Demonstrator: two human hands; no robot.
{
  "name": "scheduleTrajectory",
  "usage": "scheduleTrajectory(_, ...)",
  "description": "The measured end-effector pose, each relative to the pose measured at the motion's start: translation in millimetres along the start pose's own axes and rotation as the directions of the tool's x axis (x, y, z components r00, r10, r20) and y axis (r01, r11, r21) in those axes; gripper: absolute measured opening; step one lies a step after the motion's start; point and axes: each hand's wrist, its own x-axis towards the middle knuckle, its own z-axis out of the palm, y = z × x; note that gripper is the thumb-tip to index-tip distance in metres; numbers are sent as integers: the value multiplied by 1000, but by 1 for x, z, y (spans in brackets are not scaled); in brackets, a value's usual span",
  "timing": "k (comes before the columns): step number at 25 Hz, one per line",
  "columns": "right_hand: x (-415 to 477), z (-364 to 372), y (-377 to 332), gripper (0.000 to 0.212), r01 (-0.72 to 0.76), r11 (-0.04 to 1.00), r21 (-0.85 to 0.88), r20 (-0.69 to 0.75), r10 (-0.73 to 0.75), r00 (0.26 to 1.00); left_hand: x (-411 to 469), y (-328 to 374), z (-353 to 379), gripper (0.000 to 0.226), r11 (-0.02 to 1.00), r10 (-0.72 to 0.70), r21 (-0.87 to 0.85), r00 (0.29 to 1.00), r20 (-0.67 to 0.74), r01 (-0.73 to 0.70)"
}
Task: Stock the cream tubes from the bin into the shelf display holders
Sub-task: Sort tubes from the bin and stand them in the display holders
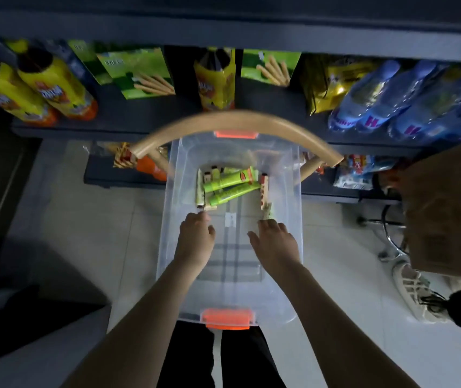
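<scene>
- Inside the clear plastic bin (293, 191), both hands reach down toward its far end, where the stock lies.
- The bin has an orange latch (227, 318) at its near edge and a second orange latch (236, 134) at its far edge. It sits on a seat with a curved wooden backrest (234, 120).
- The cream tubes (230, 182) lie loose at the far end of the bin: two bright green ones lie diagonally on top, with paler ones along the left and right sides. The near half of the bin floor is bare.
- The left hand (195, 242) has its fingers curled downward, fingertips at a pale tube end at the left of the pile; whether it grips is not discernible.
- The right hand (275, 245) has its fingers curled downward with the thumb spread, fingertips at the near end of a pale tube (267, 212) on the right side; grip not confirmed.
- The dark shelf (139, 119) beyond the bin carries yellow-labelled bottles (53, 88), green snack boxes (139, 74) and blue water bottles (391, 99).
- A brown cardboard box (453, 214) stands at the right, with a pale shoe (414, 292) on the floor below it.
</scene>
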Motion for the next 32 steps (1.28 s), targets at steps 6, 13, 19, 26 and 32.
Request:
scheduleTrajectory(6, 43, 50, 7, 39, -203, 972, 122, 43, 199, 979, 64, -12, 40, 27, 993, -63, -100, 998, 23, 65)
scheduleTrajectory(13, 84, 99, 2, 34, -488, 823, 290, -19, 515, 857, 109, -26, 80, 29, 985, -84, -144, 995, 55, 91)
scheduleTrajectory(19, 118, 126, 5, 25, -612, 571, 547, 86, 689, 719, 124, -40, 97, 29, 978, -122, -161, 991, 60, 130)
scheduleTrajectory(26, 107, 119, 12, 16, -467, 432, 771, 116, 626, 771, 137, -31, 104, 24, 979, -83, -186, 996, 20, 86)
scheduleTrajectory(32, 103, 111, 21, 26, -425, 231, 875, 216, 599, 771, 146, -26, 113, 25, 986, -31, -162, 998, 60, 40)
